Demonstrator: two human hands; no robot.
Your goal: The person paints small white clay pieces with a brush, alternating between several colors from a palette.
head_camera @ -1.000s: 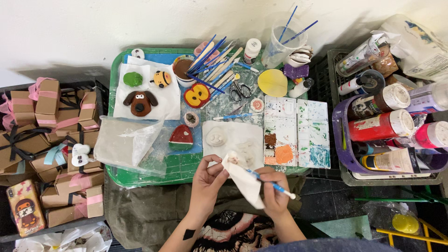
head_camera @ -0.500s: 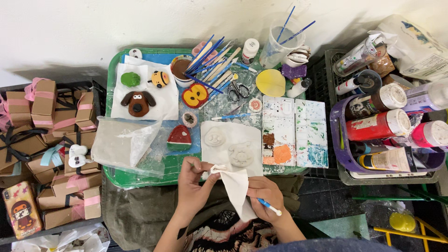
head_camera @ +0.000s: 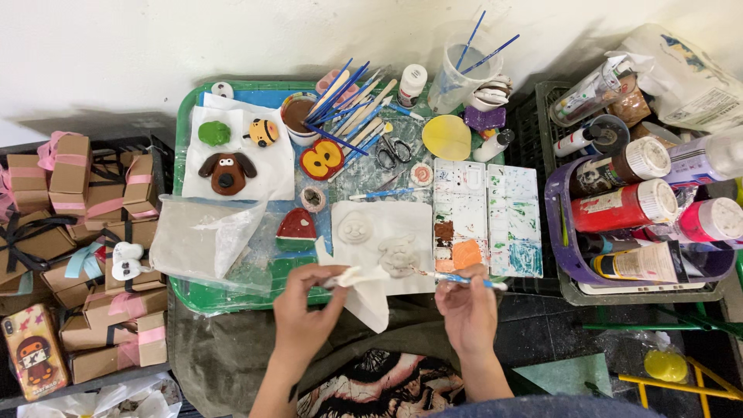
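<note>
While two clay faces lie bare white on a paper sheet at the green tray's near edge, a person works over them. The left hand pinches a crumpled tissue; the right hand grips a blue brush, tip toward the nearer face. Done, it seems: a painted dog, bee, frog and watermelon slice. Left: colouring both faces from the palette beside them.
</note>
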